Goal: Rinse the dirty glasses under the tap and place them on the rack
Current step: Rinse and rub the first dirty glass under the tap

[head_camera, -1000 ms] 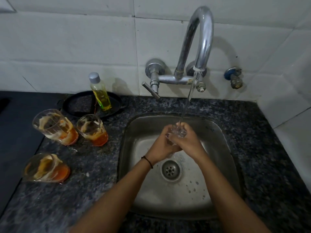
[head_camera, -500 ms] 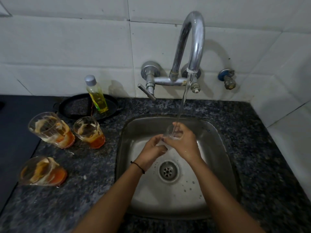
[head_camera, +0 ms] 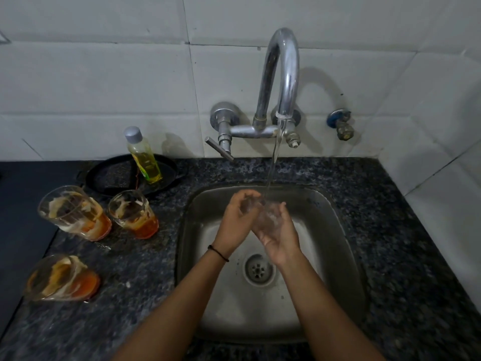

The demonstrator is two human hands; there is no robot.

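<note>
Over the steel sink, both hands grasp a clear glass between them. The left hand curls its fingers round the glass from the left, and the right hand cups it from below with the palm turned up. The glass sits directly under the chrome tap, and the stream of water runs down onto it where the two hands meet, above and behind the drain. A thin black band circles the left wrist. On the speckled dark countertop left of the sink stand three more glasses, smeared with white and orange residue: a tall dirty glass, a shorter dirty glass just beside it, and a third dirty glass nearer the front edge. Behind them a bottle of yellow liquid stands in a black pan against the tiled wall.
</note>
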